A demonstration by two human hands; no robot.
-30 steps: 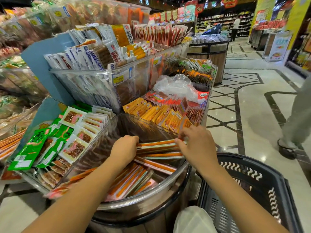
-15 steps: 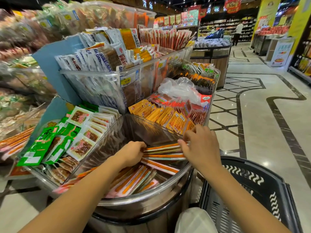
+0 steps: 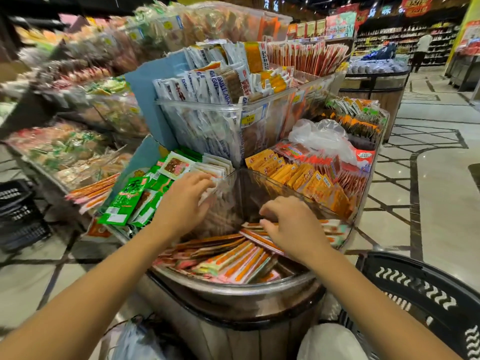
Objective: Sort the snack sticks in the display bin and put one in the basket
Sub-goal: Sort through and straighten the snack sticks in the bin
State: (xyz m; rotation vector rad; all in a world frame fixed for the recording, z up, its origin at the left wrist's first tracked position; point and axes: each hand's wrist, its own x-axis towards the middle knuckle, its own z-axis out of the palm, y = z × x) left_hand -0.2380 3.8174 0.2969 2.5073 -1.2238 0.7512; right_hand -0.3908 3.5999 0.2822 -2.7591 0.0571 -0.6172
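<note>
Long orange and pink snack sticks [image 3: 228,258] lie in a loose fan inside the clear front display bin [image 3: 233,288]. My right hand [image 3: 292,226] is low in the bin, fingers curled down over the ends of a few snack sticks at the back. My left hand [image 3: 185,197] is raised at the bin's left wall, its straight fingers touching the white packets [image 3: 217,166] behind the divider. The black plastic basket [image 3: 420,284] stands at the lower right beside the barrel stand, with nothing visible inside.
Green packets [image 3: 124,201] fill the compartment to the left, orange packets [image 3: 311,178] the one to the right. A taller clear bin [image 3: 207,118] of white packets stands behind. A second black basket [image 3: 18,214] sits on the floor at far left. Tiled aisle floor lies to the right.
My left hand has let go of the sticks and risen to the white packets at the left wall. My right hand moved left and lower over the sticks. The view swung left.
</note>
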